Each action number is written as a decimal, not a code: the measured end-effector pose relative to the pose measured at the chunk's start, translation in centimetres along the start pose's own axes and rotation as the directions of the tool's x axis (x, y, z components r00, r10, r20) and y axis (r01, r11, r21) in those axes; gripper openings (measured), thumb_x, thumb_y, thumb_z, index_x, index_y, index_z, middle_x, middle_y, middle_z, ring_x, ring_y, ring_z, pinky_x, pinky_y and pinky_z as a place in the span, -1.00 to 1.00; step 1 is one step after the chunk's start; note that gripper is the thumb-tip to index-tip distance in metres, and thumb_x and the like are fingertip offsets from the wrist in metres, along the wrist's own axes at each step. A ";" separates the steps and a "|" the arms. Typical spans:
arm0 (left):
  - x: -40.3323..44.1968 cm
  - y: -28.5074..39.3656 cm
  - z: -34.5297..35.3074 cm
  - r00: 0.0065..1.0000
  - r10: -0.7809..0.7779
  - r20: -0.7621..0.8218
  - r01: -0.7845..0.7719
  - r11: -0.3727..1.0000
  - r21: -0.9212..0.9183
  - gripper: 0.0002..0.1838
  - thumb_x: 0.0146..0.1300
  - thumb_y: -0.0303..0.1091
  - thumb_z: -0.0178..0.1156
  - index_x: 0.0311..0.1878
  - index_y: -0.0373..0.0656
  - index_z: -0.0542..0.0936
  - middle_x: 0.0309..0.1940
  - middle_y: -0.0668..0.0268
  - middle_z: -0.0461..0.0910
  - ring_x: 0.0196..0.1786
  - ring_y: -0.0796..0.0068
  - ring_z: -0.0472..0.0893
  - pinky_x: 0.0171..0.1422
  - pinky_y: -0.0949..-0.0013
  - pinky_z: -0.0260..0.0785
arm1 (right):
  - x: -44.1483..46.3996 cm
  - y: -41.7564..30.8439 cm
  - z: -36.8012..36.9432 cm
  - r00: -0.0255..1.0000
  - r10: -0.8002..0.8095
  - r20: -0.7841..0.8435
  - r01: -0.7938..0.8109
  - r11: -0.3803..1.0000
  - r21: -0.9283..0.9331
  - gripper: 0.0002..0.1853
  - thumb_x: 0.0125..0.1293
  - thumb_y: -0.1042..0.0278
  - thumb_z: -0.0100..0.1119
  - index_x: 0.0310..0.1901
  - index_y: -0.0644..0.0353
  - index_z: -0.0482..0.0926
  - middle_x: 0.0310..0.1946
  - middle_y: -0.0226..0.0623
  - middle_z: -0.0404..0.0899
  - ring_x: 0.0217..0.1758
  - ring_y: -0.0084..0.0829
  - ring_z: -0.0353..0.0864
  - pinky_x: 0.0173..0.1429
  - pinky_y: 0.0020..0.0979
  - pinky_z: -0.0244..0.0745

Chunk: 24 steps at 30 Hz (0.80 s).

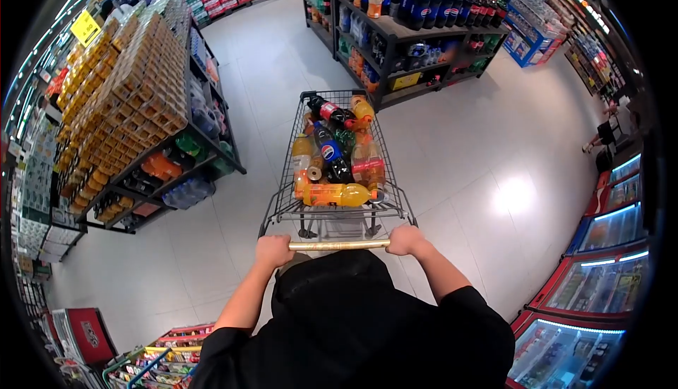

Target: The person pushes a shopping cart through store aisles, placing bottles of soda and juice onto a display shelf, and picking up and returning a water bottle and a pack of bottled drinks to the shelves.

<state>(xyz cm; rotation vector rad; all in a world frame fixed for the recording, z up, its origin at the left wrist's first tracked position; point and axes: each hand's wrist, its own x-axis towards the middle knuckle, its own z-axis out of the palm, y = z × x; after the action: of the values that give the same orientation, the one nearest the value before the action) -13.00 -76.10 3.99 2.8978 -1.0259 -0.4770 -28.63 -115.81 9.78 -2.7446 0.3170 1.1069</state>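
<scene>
One wire shopping cart [342, 213], standing on a pale tiled floor [452, 135] directly in front of the person, its basket facing away from the body. One gold-coloured handle bar [339, 246], running crosswise at the near end of the cart. Left hand [274, 250]: fingers closed around the left end of the handle bar. Right hand [404, 240]: likewise closed, wrapped around the right end; the middle of the bar is bare between the two. Both forearms reach out of short black sleeves. Contents of the basket, loosely heaped: one orange-yellow drink bottle [342, 195], lying crosswise at the near end; one dark bottle with a blue label [329, 150], lying aslant near the middle; one dark bottle with a red label [330, 111], aslant at the far end; one orange bottle [362, 108], in the far right corner; further bottles among and under these, partly hidden. Ahead and to the right: one dark shelf unit [383, 30], with rows of soft drink bottles on top and more packs on the lower shelves. To the left: one tall stack of cans [134, 82], a yellow price sign [85, 28] above it. At the right edge: a row of lit glass-fronted coolers [597, 283], red-framed in part; beyond them, another person [606, 131], small and indistinct.
</scene>
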 end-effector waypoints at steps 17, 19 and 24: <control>4.7 -11.5 -2.5 0.961 0.268 0.070 -0.274 0.957 0.098 -0.69 0.30 0.03 0.22 -0.26 0.05 0.77 -0.40 0.24 0.81 -0.29 0.09 0.81 -0.19 0.03 0.63 | -0.8 -11.3 2.4 0.985 0.171 -0.023 -0.164 0.967 0.193 -0.57 0.24 0.03 0.18 -0.06 0.08 0.88 -0.03 -0.08 0.86 0.06 -0.01 0.85 0.16 -0.06 0.74; 6.3 -12.9 -3.2 0.954 0.288 0.085 -0.294 0.954 0.065 -0.70 0.28 0.01 0.22 -0.26 0.05 0.77 -0.40 0.23 0.80 -0.28 0.07 0.81 -0.15 0.01 0.63 | 0.0 -12.6 2.6 0.981 0.194 -0.002 -0.190 0.962 0.198 -0.57 0.24 0.02 0.18 -0.05 0.05 0.89 -0.03 -0.11 0.86 0.07 -0.02 0.85 0.15 -0.07 0.74; 10.7 -16.4 -4.4 0.906 0.419 0.063 -0.424 0.898 0.120 -0.70 0.22 0.02 0.26 -0.36 0.01 0.75 -0.45 0.22 0.77 -0.34 0.07 0.77 -0.09 0.02 0.59 | 1.5 -16.0 3.9 0.961 0.266 -0.079 -0.235 0.932 0.275 -0.56 0.28 -0.14 0.23 -0.09 -0.01 0.88 -0.14 -0.15 0.86 -0.01 -0.01 0.84 0.09 -0.02 0.73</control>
<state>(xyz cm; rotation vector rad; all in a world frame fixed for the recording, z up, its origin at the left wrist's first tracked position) 6.16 -70.18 3.08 2.6527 -1.6949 -0.4481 -26.10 -99.67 7.15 -2.5822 0.7915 0.8838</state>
